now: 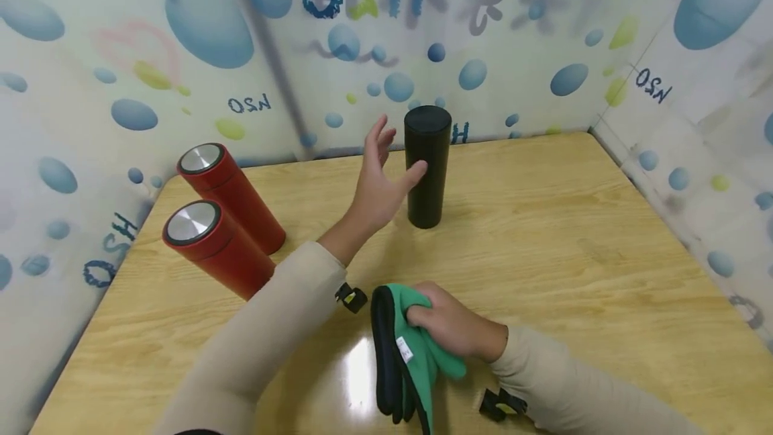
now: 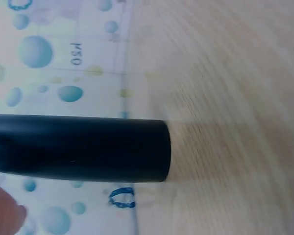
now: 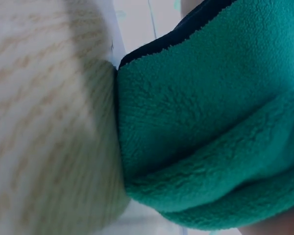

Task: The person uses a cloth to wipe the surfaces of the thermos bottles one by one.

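Note:
A black thermos bottle stands upright near the back of the wooden table. My left hand is at its left side, fingers spread and thumb reaching toward the front of the bottle; whether the thumb touches it I cannot tell. In the left wrist view the bottle lies across the picture, with the thumb tip below it. My right hand grips a folded green cloth with a dark underside and a small white label, close to the table's front. The green cloth fills much of the right wrist view.
Two red thermos bottles with silver lids, one behind and one in front, stand on the left beside my left forearm. The wooden table meets a patterned wall at the back and right.

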Motion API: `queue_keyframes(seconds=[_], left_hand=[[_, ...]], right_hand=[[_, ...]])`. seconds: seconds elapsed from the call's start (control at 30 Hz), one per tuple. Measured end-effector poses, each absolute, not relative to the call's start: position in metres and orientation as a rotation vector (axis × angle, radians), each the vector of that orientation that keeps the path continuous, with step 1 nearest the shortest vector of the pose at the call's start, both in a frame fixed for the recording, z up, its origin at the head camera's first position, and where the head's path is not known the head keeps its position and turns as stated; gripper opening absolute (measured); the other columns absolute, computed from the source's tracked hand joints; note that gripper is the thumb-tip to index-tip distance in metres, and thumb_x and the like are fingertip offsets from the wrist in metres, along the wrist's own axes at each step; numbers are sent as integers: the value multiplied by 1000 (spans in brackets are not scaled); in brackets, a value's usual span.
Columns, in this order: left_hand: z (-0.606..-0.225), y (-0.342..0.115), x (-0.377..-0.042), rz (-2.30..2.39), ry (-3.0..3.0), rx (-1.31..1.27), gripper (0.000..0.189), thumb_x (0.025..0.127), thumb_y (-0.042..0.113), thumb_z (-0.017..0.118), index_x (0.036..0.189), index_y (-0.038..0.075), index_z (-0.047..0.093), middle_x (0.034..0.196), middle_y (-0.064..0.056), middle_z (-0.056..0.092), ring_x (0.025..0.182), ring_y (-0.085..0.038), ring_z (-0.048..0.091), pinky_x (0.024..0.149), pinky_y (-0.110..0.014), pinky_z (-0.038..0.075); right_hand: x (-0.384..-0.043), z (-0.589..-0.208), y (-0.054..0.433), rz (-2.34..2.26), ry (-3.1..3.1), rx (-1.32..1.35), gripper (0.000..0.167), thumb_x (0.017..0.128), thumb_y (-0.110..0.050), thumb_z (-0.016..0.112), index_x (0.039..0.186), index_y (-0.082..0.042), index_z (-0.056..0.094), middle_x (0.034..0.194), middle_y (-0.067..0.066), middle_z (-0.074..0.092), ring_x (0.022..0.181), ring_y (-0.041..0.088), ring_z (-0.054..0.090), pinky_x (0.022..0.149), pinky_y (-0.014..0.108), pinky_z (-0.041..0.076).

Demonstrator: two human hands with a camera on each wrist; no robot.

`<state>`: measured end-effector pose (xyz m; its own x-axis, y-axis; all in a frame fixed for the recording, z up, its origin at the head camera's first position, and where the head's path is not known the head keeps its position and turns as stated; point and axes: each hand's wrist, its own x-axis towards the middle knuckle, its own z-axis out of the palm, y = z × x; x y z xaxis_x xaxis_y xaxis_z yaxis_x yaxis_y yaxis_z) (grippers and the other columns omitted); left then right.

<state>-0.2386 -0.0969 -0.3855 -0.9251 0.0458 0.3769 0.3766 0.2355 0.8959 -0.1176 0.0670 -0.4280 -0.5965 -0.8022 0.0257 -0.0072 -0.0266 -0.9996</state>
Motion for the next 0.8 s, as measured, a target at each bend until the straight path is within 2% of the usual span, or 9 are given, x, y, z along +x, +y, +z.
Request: queue_keyframes(seconds=[0.1,0.2,0.33,0.43,0.5,0.6,0.7,0.8], left_hand=[[-377,-116,-210,-1598,-2086,-494,61,98,21,60,151,9,32,151,-11,42,144,-17,38,124,-34,26],[-369,-135,-176,-1379,-1921,-598,46,99,24,57,134,-5,47,135,-21,53,132,-24,49,118,-36,35],[-356,-157,-135,-1112,-1674,-623,44,95,31,61,107,-12,57,109,-28,61,113,-32,58,106,-38,46],[-347,-175,-113,-962,-1535,-469,41,88,28,65,96,-11,56,103,-26,62,108,-35,57,103,-40,45],[-343,-190,-102,-909,-1502,-318,44,82,29,67,97,-11,55,108,-23,61,113,-35,54,106,-42,42],[-344,-214,-90,-938,-1595,-122,58,78,31,72,117,-6,51,129,-17,53,130,-30,43,115,-42,31],[-354,-235,-82,-1077,-1766,36,82,77,26,79,143,4,35,150,-6,38,144,-20,28,121,-37,18],[-366,-249,-80,-1255,-1906,151,103,76,16,83,156,17,18,160,4,23,149,-11,18,121,-36,21]], right_hand=[[-119,-427,66,-1681,1668,-831,20,84,2,38,67,-8,37,65,-9,49,56,0,51,54,15,45],[-120,-426,64,-1680,1693,-768,21,84,0,39,67,-12,37,64,-9,49,56,1,51,55,17,46],[-122,-425,63,-1709,1717,-660,19,85,-1,39,68,-11,41,66,-7,53,58,3,54,58,18,48],[-123,-425,62,-1747,1710,-562,16,85,-3,39,73,-9,47,72,-5,57,62,5,57,62,20,49],[-124,-424,62,-1784,1707,-484,15,86,-4,40,77,-8,52,76,-5,59,66,6,58,65,21,51],[-124,-423,62,-1860,1688,-370,16,88,-6,41,86,-8,57,83,-5,63,74,7,62,71,23,54],[-122,-422,62,-1927,1680,-284,19,91,-8,42,97,-5,59,90,-4,66,81,9,65,76,25,55],[-119,-421,61,-1957,1689,-236,25,94,-11,41,108,0,57,96,-3,66,87,10,65,82,26,55]])
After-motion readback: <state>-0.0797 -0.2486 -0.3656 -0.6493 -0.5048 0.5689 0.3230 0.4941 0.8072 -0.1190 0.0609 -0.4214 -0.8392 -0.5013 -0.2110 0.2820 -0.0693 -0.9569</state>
